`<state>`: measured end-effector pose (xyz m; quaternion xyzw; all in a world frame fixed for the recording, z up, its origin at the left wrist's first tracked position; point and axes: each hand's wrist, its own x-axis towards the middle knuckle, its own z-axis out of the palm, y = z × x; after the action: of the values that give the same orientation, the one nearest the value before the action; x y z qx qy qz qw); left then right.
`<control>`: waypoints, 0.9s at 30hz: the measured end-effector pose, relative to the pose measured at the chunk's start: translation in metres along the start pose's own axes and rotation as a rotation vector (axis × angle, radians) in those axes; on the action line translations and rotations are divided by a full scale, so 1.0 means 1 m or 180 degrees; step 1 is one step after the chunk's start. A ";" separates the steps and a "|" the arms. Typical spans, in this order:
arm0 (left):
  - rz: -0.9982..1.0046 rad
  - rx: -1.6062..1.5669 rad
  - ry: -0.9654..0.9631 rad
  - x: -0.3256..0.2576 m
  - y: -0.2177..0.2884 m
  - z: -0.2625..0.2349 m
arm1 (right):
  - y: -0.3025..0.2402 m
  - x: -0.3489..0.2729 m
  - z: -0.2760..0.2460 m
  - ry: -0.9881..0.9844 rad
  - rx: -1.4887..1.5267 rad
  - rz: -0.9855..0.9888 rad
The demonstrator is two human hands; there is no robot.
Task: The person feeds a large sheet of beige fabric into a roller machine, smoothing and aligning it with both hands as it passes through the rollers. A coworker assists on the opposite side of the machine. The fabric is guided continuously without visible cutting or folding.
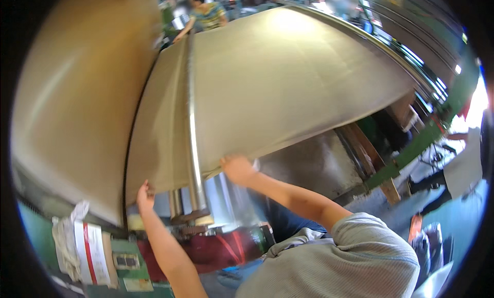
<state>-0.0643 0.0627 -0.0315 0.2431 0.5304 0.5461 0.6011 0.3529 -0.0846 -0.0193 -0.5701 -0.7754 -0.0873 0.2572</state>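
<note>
While the big metal sheet [288, 87] spreads across most of the view, its long axis runs from the near edge by the person away toward a co-worker [206, 14] at the far end — it tilts up, the near corner lowest. Left of it a second, tan curved sheet [77, 92] bows outward. Between them a shiny steel roller [193, 133] points the same way, near to far, its near end down by the machine frame. Right hand [237, 168] — fingers curled over the big sheet's near edge, gripping it beside the roller. Left hand [145, 194] presses up against the lower corner left of the roller; whether it grips, I cannot tell.
</note>
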 end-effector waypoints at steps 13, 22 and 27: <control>0.0464 0.0025 0.0793 -0.025 0.000 0.019 | -0.008 0.005 0.013 0.0248 0.0405 -0.0609; 0.1075 0.0000 0.2483 -0.019 0.001 0.004 | 0.118 -0.031 -0.054 0.0147 -0.0521 0.1010; 0.0626 0.0038 0.1516 -0.016 -0.005 0.018 | 0.093 -0.039 -0.040 0.0095 -0.0177 0.0460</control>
<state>-0.0432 0.0515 -0.0243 0.1616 0.6341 0.6406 0.4018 0.4594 -0.1037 -0.0192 -0.6302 -0.7256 -0.0985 0.2583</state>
